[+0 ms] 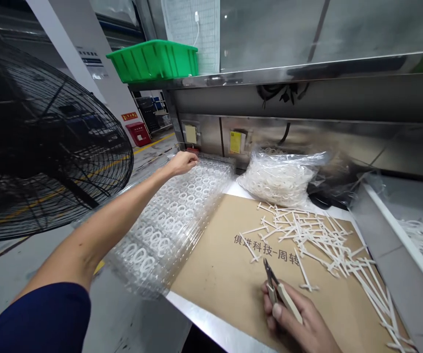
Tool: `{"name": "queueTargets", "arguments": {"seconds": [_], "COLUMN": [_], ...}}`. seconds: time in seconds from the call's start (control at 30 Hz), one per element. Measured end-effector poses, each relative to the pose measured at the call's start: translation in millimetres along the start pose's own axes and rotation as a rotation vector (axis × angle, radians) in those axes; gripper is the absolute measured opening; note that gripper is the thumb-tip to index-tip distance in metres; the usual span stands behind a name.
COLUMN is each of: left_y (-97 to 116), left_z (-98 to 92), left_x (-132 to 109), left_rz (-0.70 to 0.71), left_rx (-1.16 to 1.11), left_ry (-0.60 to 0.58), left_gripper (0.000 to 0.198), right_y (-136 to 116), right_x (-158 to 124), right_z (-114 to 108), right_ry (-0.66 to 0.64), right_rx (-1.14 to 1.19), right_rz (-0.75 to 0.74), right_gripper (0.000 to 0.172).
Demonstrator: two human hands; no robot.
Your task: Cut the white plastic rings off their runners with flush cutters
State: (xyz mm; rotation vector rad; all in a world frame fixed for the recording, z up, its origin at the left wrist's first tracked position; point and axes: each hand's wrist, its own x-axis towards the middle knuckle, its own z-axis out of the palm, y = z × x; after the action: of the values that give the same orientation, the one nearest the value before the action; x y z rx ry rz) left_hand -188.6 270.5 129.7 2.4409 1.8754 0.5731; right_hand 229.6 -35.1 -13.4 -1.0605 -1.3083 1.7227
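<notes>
My left hand [185, 163] reaches over the far end of a clear plastic blister tray [174, 230], its fingers drawn together in a pinch. Whatever sits between those fingers is too small or hidden to make out. Rows of white plastic rings [137, 257] fill the tray's pockets. In my right hand [299, 314] is a pair of side cutters [281, 294] with beige handles, jaws pointing away from me and slightly apart. They hover above a brown cardboard sheet [211, 294]. Beyond them, white plastic sprue pieces [307, 240] lie in a loose heap.
Behind the cardboard rests a clear bag of white parts [281, 179]. At the right stands a grey bin [398, 245] with white rings inside. A large black fan [49, 127] is close on the left. A green crate [156, 61] sits on the metal shelf [288, 73].
</notes>
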Motion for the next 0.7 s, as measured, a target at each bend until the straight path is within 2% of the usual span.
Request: {"name": "queueTargets", "arguments": {"seconds": [0.07,0.13,0.17,0.2,0.27,0.33,0.43,0.53,0.6,0.7], "left_y": [14.0,37.2,51.4,66.7,100.1,139.3,214.1,302.2,362.4,447.9], "left_z": [-10.6,-19.1,-22.2,-24.4,-25.0,-20.8,-10.2,3.4,16.2,44.1], "left_x": [-6.6,-13.1,-15.2,-15.9,-13.0,-7.5,-8.0,-21.7,-34.3,-54.4], "left_rz": [0.034,0.093,0.129,0.166,0.253,0.389,0.684,0.93,1.021,1.078], "left_rx": [0.005,-0.004,-0.014,-0.028,-0.061,-0.032,-0.036,-0.095,-0.091,-0.076], "left_ry": [0.013,0.025,0.034,0.045,0.058,0.06,0.046,-0.003,-0.07,-0.19], "left_gripper": [0.025,0.031,0.036,0.043,0.05,0.054,0.048,0.033,0.029,0.03], "right_y": [-6.0,-13.8,-17.6,-20.9,-25.5,-27.2,-26.9,-25.9,-25.3,-24.7], "right_x": [1.1,-0.6,-1.7,-2.0,0.6,6.9,16.0,20.6,21.7,22.5], "right_z": [0.1,4.0,6.4,8.3,8.4,2.7,-11.0,-22.7,-27.1,-27.4], "right_ry": [-0.043,-0.098,-0.123,-0.106,-0.05,-0.021,0.085,0.182,0.216,0.23], "right_rx": [-0.092,-0.258,-0.38,-0.424,-0.497,-0.589,-0.718,-0.823,-0.868,-0.904], "right_rz": [-0.07,-0.207,-0.318,-0.368,-0.417,-0.454,-0.476,-0.512,-0.536,-0.57], "right_gripper": [0.043,0.037,0.036,0.033,0.029,0.033,0.033,0.037,0.037,0.042]}}
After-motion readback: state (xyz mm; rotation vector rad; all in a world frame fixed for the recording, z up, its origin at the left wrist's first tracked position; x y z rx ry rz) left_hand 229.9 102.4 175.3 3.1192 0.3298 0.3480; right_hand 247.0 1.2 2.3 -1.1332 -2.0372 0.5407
